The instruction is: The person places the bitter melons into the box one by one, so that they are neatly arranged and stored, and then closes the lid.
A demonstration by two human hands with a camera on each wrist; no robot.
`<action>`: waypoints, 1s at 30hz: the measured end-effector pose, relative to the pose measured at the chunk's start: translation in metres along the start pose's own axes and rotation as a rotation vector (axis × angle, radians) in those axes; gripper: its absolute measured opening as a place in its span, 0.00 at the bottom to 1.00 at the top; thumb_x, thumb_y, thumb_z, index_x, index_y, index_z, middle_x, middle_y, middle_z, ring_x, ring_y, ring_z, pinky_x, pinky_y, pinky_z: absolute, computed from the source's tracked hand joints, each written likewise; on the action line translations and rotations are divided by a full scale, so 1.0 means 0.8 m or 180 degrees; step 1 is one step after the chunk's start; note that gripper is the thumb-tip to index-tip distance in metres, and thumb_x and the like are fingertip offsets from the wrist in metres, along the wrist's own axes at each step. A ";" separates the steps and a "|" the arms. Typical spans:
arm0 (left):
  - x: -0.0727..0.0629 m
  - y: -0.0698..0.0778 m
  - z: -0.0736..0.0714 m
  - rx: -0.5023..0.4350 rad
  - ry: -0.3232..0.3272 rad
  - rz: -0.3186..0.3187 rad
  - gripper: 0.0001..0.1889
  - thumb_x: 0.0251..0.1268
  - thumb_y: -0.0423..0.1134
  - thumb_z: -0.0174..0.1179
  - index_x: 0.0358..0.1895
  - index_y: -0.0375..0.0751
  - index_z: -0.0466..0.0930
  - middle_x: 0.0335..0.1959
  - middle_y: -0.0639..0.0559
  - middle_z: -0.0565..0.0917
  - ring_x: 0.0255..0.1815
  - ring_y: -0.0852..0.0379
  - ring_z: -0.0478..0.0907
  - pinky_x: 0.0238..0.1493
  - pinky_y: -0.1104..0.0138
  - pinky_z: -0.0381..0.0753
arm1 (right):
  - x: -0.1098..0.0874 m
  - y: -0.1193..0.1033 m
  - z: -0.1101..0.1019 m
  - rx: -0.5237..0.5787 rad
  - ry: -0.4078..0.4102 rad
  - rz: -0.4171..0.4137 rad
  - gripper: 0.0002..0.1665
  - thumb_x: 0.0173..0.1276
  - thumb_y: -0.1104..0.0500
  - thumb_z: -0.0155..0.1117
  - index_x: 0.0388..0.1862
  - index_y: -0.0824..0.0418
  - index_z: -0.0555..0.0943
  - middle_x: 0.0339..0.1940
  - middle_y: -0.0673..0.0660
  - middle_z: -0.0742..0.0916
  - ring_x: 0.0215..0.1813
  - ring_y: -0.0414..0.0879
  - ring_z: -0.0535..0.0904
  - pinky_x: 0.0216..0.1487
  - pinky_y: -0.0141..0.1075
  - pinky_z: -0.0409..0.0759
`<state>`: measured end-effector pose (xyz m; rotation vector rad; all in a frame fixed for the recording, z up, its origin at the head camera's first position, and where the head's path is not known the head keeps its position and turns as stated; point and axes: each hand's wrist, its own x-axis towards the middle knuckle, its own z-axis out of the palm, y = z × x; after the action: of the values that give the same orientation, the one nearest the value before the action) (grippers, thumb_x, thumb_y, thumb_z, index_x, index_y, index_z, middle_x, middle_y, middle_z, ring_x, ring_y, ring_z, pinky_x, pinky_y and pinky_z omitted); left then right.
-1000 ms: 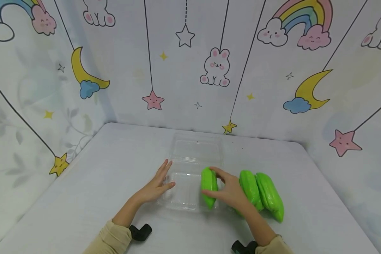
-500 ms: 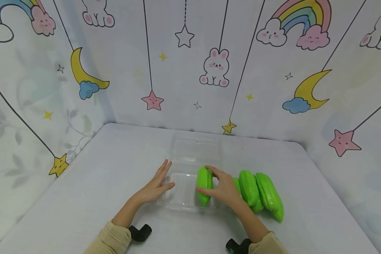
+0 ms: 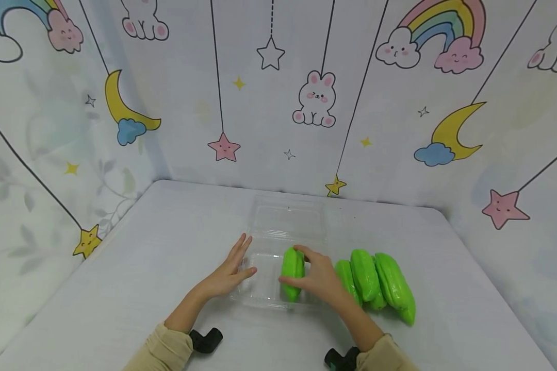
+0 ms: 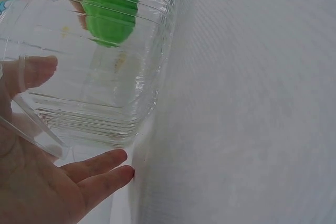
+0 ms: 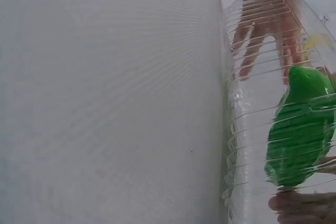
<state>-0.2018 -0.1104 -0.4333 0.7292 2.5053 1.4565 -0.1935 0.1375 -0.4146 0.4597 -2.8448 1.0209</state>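
Observation:
A clear plastic box (image 3: 266,286) lies open, its lid (image 3: 285,216) folded back toward the far side. My right hand (image 3: 322,278) grips a glossy, bright green, elongated packet (image 3: 292,273) between thumb and fingers, inside the right half of the box. Through the ribbed wall in the right wrist view, the packet (image 5: 299,129) shows its pointed end; whether it touches the floor I cannot tell. On the box's left side rests my left hand (image 3: 227,275), fingers straight. In the left wrist view its thumb (image 4: 39,72) reaches over the box's rim.
Several more green packets (image 3: 364,275) lie side by side on the white table (image 3: 167,232), to the right of the box and near the right forearm. Behind the table hangs a printed wall cloth (image 3: 181,103). Black wrist mounts (image 3: 206,340) sit by both sleeves.
The right hand has shifted left with the green packet, further over the box, uncovering more of the packets at right. The left hand stays in place.

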 end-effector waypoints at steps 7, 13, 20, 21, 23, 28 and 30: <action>0.001 -0.004 0.000 0.0083 0.0014 -0.0008 0.40 0.67 0.44 0.52 0.73 0.44 0.35 0.73 0.44 0.30 0.72 0.41 0.31 0.63 0.44 0.51 | 0.002 -0.004 0.005 -0.0210 -0.0187 0.0039 0.51 0.41 0.32 0.70 0.61 0.58 0.71 0.44 0.56 0.83 0.44 0.48 0.78 0.41 0.42 0.77; 0.001 -0.004 0.000 0.0088 0.0006 -0.0034 0.39 0.68 0.43 0.51 0.73 0.44 0.35 0.73 0.43 0.30 0.71 0.40 0.31 0.62 0.43 0.52 | 0.004 -0.010 0.005 -0.0221 -0.0404 0.0109 0.51 0.43 0.34 0.71 0.62 0.60 0.69 0.36 0.52 0.81 0.35 0.43 0.73 0.34 0.38 0.74; 0.001 -0.005 0.000 0.0069 0.0002 -0.0068 0.39 0.68 0.43 0.51 0.73 0.46 0.35 0.73 0.44 0.29 0.71 0.40 0.32 0.61 0.43 0.55 | 0.005 -0.017 0.003 -0.0349 -0.0625 0.0187 0.52 0.45 0.34 0.70 0.64 0.61 0.66 0.31 0.50 0.78 0.31 0.43 0.70 0.30 0.35 0.71; 0.001 -0.005 0.000 0.0079 0.0008 -0.0075 0.39 0.68 0.42 0.51 0.73 0.46 0.35 0.73 0.44 0.30 0.71 0.40 0.33 0.61 0.43 0.56 | 0.005 -0.019 0.002 -0.0358 -0.0662 0.0195 0.53 0.46 0.34 0.69 0.65 0.61 0.66 0.30 0.50 0.78 0.31 0.43 0.70 0.29 0.35 0.71; 0.000 -0.001 0.000 0.0063 0.0012 -0.0076 0.39 0.68 0.41 0.51 0.73 0.45 0.35 0.72 0.42 0.30 0.71 0.39 0.33 0.60 0.42 0.56 | 0.005 -0.020 0.001 -0.0378 -0.0745 0.0204 0.54 0.46 0.34 0.69 0.66 0.62 0.64 0.30 0.51 0.78 0.31 0.43 0.70 0.29 0.35 0.71; -0.007 0.032 -0.007 0.0018 -0.0079 -0.0119 0.38 0.69 0.36 0.49 0.72 0.36 0.34 0.71 0.37 0.30 0.70 0.36 0.32 0.60 0.41 0.55 | 0.004 -0.022 -0.006 -0.0387 -0.0932 0.0150 0.57 0.45 0.35 0.71 0.67 0.64 0.62 0.35 0.53 0.79 0.35 0.44 0.71 0.34 0.38 0.73; -0.008 0.036 -0.009 0.0029 -0.0099 -0.0125 0.38 0.68 0.36 0.49 0.72 0.35 0.35 0.71 0.36 0.30 0.70 0.35 0.33 0.60 0.41 0.55 | 0.005 -0.022 -0.008 -0.0377 -0.0986 0.0116 0.58 0.43 0.37 0.73 0.67 0.65 0.62 0.39 0.55 0.80 0.38 0.45 0.72 0.37 0.41 0.75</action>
<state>-0.1889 -0.1071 -0.4058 0.6945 2.4903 1.4106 -0.1918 0.1277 -0.3978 0.6050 -3.1739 0.8449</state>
